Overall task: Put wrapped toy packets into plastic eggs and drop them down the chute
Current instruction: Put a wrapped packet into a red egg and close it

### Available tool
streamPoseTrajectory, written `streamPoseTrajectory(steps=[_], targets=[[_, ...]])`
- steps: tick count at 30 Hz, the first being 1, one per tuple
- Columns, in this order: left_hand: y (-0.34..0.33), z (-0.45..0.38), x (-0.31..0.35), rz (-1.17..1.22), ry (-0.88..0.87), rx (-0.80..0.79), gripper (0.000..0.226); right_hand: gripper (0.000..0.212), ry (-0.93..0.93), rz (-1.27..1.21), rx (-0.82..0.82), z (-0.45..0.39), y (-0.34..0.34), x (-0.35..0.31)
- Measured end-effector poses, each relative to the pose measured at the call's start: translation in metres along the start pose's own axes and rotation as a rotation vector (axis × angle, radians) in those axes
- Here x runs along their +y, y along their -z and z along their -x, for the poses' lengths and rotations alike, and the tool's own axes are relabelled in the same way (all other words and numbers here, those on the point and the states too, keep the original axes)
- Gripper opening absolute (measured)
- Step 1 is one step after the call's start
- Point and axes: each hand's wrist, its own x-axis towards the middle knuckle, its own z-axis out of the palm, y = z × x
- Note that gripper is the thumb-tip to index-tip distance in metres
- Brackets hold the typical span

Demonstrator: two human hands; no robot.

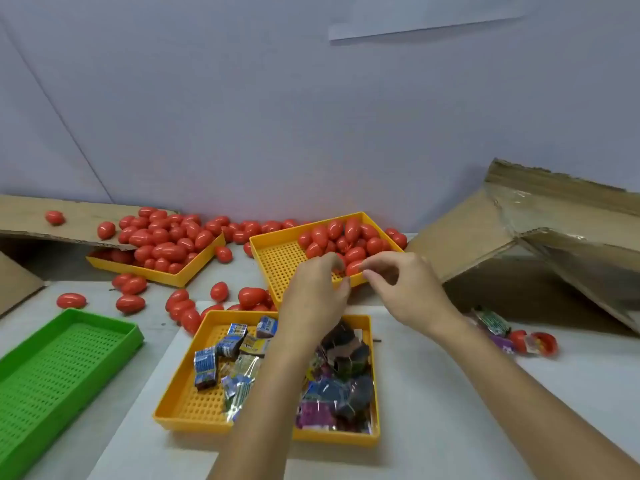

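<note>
Packets in orange tray; print blurred, unreadable.

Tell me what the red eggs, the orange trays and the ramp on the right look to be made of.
Red eggs: glossy hard plastic, judging by the sharp highlights. Orange tray: moulded matte plastic, with a perforated grid floor and a solid rim. Ramp: brown corrugated cardboard with a torn edge; its upper part seems covered in clear film or tape, as it glints and wrinkles.
</note>
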Motion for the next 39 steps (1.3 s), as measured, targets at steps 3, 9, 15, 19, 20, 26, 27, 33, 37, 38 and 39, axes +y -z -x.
streamPoseTrajectory(steps=[3,9,15,19,20,26,27,33,37,38,39], targets=[[-0.008,-0.006,-0.011,0.001,0.021,0.030,0.026,0.012,-0.002,0.091,0.043,-0.022,-0.012,0.007],[-0.015,-0.013,-0.024,0.004,0.063,0.031,0.016,0.010,-0.017,0.244,-0.009,-0.051,-0.022,0.022],[-0.017,-0.014,-0.023,0.019,0.063,0.023,0.017,0.017,-0.037,0.329,-0.175,-0.059,-0.025,0.016],[-0.015,-0.013,-0.024,0.046,0.063,0.030,0.009,0.010,-0.021,0.287,-0.113,-0.052,-0.023,0.015],[-0.014,-0.013,-0.025,0.052,0.058,0.032,0.008,0.010,-0.038,0.204,-0.063,-0.048,-0.020,0.014],[-0.011,0.002,-0.018,0.177,-0.029,0.040,0.019,0.017,-0.189,-0.368,0.080,-0.010,0.004,0.008],[-0.011,0.007,-0.017,0.195,-0.067,0.005,0.027,0.019,-0.187,-0.429,0.058,-0.002,0.008,0.007],[-0.015,0.025,0.000,0.248,-0.183,-0.042,0.033,0.030,-0.197,-0.539,-0.021,0.033,0.013,0.001],[-0.019,0.041,0.001,0.255,-0.172,0.016,0.023,0.033,-0.204,-0.629,0.009,0.050,0.006,-0.001],[-0.019,0.043,0.000,0.260,-0.154,0.026,0.024,0.033,-0.213,-0.648,0.008,0.052,0.004,-0.001],[-0.019,0.045,-0.001,0.256,-0.135,0.035,0.024,0.034,-0.224,-0.655,0.002,0.055,0.002,-0.001]])
